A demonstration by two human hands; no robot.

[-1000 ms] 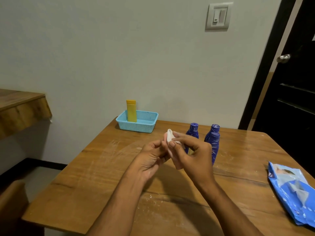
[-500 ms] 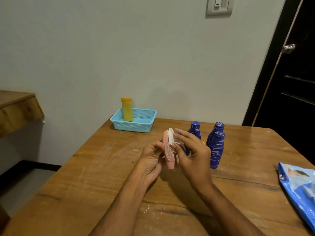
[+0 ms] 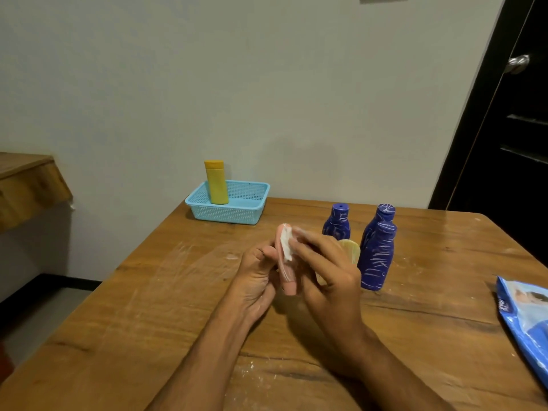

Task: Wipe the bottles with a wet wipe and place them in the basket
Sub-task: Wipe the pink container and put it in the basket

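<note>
wipe (image 3: 286, 242) slid up, streaked pink bottle (image 3: 285, 266)

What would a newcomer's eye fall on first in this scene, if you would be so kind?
First, the two hands at the centre: the left hand holds a pink bottle while the right hand presses a white wet wipe against its upper end. Next, the dark blue bottles streaked with white stand just right of the hands. Last, the yellow bottle stands upright in the light blue basket at the table's far edge.
</note>
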